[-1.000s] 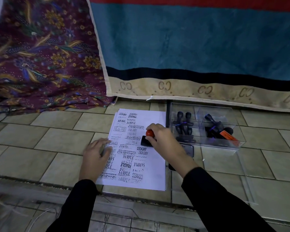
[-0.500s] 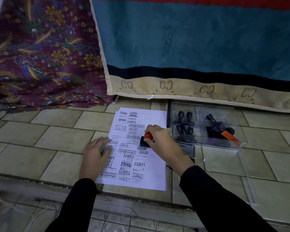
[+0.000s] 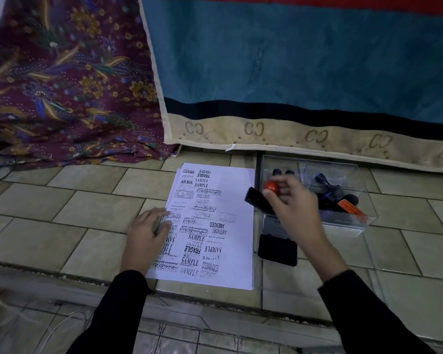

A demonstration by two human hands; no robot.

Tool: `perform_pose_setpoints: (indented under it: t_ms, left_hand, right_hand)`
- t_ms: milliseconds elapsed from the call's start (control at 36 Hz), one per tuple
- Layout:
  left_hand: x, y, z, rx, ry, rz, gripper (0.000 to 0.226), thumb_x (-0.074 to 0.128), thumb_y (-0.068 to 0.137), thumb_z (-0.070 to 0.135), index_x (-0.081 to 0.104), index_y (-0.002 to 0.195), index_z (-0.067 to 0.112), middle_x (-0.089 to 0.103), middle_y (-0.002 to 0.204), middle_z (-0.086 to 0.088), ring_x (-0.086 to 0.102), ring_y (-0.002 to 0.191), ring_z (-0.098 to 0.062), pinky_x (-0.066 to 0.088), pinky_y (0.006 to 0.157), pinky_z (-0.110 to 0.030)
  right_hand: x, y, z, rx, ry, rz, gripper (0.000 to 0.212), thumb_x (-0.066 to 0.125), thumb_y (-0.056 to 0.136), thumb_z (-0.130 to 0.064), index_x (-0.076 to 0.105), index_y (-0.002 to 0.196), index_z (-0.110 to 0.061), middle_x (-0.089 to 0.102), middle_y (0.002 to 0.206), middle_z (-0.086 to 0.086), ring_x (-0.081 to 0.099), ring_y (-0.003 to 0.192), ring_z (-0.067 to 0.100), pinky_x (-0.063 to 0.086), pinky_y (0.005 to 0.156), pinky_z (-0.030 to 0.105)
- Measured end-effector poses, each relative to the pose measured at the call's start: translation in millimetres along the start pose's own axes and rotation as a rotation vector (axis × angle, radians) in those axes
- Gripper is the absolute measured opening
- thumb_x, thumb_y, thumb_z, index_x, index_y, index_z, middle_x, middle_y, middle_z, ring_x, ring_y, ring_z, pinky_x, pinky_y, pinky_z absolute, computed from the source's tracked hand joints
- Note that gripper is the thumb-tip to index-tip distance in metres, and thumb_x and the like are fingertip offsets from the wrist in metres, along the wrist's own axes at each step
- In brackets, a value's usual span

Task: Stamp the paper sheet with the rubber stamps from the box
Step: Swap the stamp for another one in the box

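Observation:
A white paper sheet (image 3: 237,254) covered with many black stamp prints lies on the tiled floor. My left hand (image 3: 147,232) rests flat on its left edge, fingers spread. My right hand (image 3: 293,203) holds a rubber stamp (image 3: 260,198) with a red knob and black base, lifted and tilted above the sheet's right edge, near the clear plastic box (image 3: 353,221). Several dark stamps (image 3: 334,194) and an orange one (image 3: 351,209) lie in the box. An open black ink pad (image 3: 277,249) sits just right of the sheet.
A teal blanket with a beige border (image 3: 304,134) hangs behind the box. A maroon floral cloth (image 3: 62,93) lies at the back left. A floor step edge (image 3: 62,273) runs across in front of me, with thin cables (image 3: 36,328) below.
My right hand lifted the red-knobbed stamp off the middle of the sheet and carried it right, toward the box. A faint new print shows where it pressed. My left hand stayed put.

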State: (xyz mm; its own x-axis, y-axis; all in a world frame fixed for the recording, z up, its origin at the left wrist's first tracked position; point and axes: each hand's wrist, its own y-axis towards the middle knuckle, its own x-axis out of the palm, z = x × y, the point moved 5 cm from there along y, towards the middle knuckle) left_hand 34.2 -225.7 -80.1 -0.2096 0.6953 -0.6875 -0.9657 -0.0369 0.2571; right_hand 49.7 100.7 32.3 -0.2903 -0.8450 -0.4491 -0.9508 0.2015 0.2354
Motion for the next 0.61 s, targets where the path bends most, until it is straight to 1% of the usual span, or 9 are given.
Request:
perform_pose_setpoints:
  t_ms: [111, 194, 222, 278, 333, 444, 472, 556, 611]
  left_hand:
    - [-0.2, -0.5, 1.3, 0.005, 0.007, 0.010, 0.026, 0.060, 0.089, 0.029, 0.069, 0.109, 0.016, 0.063, 0.116, 0.009, 0.057, 0.112, -0.018, 0.043, 0.102, -0.039]
    - [-0.2, -0.8, 1.4, 0.003, 0.019, 0.024, 0.019, 0.067, 0.091, 0.016, 0.070, 0.109, 0.015, 0.063, 0.115, 0.009, 0.057, 0.113, -0.020, 0.041, 0.101, -0.033]
    - [0.1, -0.5, 1.2, 0.009, 0.027, 0.025, 0.019, 0.067, 0.091, 0.015, 0.070, 0.109, 0.015, 0.063, 0.115, 0.008, 0.058, 0.112, -0.020, 0.041, 0.101, -0.033]
    - [0.0, -0.1, 1.2, 0.014, 0.026, 0.019, 0.022, 0.063, 0.090, 0.025, 0.070, 0.109, 0.016, 0.063, 0.115, 0.008, 0.058, 0.111, -0.020, 0.043, 0.102, -0.037]
    - [0.0, 0.3, 0.6, 0.009, 0.011, 0.007, 0.030, 0.057, 0.087, 0.031, 0.070, 0.110, 0.016, 0.063, 0.116, 0.009, 0.058, 0.111, -0.019, 0.043, 0.102, -0.039]
    - [0.8, 0.0, 0.1, 0.005, -0.004, 0.003, 0.031, 0.057, 0.087, 0.033, 0.070, 0.110, 0.017, 0.065, 0.116, 0.007, 0.057, 0.112, -0.018, 0.043, 0.103, -0.041]
    - [0.8, 0.0, -0.1, 0.004, -0.004, 0.003, 0.030, 0.057, 0.087, 0.033, 0.070, 0.110, 0.017, 0.064, 0.116, 0.007, 0.057, 0.111, -0.018, 0.043, 0.103, -0.041]
    - [0.6, 0.3, -1.1, 0.012, 0.013, 0.007, 0.030, 0.057, 0.087, 0.032, 0.069, 0.110, 0.017, 0.064, 0.115, 0.009, 0.058, 0.111, -0.019, 0.044, 0.102, -0.041]
    - [0.6, 0.5, -1.6, 0.016, 0.021, 0.008, 0.030, 0.057, 0.087, 0.032, 0.070, 0.109, 0.017, 0.063, 0.115, 0.009, 0.058, 0.110, -0.019, 0.044, 0.102, -0.041]
  right_hand:
    - [-22.2, -27.6, 8.8, -0.031, -0.093, -0.054, 0.024, 0.070, 0.081, -0.020, 0.062, 0.104, -0.023, 0.062, 0.090, -0.015, 0.061, 0.081, -0.005, 0.048, 0.070, 0.003]
    - [-26.8, -51.4, 20.3, -0.068, -0.182, -0.106, 0.024, 0.071, 0.080, -0.020, 0.062, 0.102, -0.025, 0.061, 0.090, -0.018, 0.061, 0.081, -0.004, 0.047, 0.071, 0.005]
    - [-27.1, -58.3, 24.0, -0.085, -0.207, -0.115, 0.023, 0.071, 0.080, -0.019, 0.063, 0.101, -0.024, 0.060, 0.089, -0.018, 0.061, 0.082, -0.005, 0.045, 0.072, 0.003]
    - [-26.5, -69.0, 30.9, -0.111, -0.253, -0.129, 0.023, 0.072, 0.079, -0.017, 0.063, 0.100, -0.022, 0.060, 0.088, -0.016, 0.062, 0.081, -0.004, 0.044, 0.072, 0.001]
    - [-24.7, -75.2, 35.8, -0.124, -0.278, -0.142, 0.024, 0.072, 0.080, -0.017, 0.063, 0.101, -0.021, 0.061, 0.091, -0.013, 0.063, 0.078, 0.001, 0.047, 0.073, 0.008]
    - [-21.7, -78.5, 36.7, -0.131, -0.283, -0.149, 0.023, 0.069, 0.082, -0.019, 0.062, 0.104, -0.021, 0.060, 0.094, -0.013, 0.063, 0.082, 0.004, 0.054, 0.068, 0.019]
    - [-20.7, -78.4, 35.8, -0.136, -0.289, -0.155, 0.023, 0.068, 0.083, -0.020, 0.062, 0.105, -0.021, 0.059, 0.094, -0.013, 0.062, 0.082, 0.004, 0.054, 0.067, 0.019]
    - [-18.0, -77.1, 32.2, -0.162, -0.327, -0.168, 0.023, 0.068, 0.083, -0.020, 0.062, 0.105, -0.020, 0.056, 0.093, -0.015, 0.060, 0.080, 0.002, 0.046, 0.071, 0.005]
    - [-16.7, -76.1, 30.4, -0.163, -0.336, -0.172, 0.023, 0.069, 0.083, -0.019, 0.062, 0.105, -0.020, 0.056, 0.093, -0.015, 0.058, 0.078, 0.000, 0.039, 0.073, -0.001]
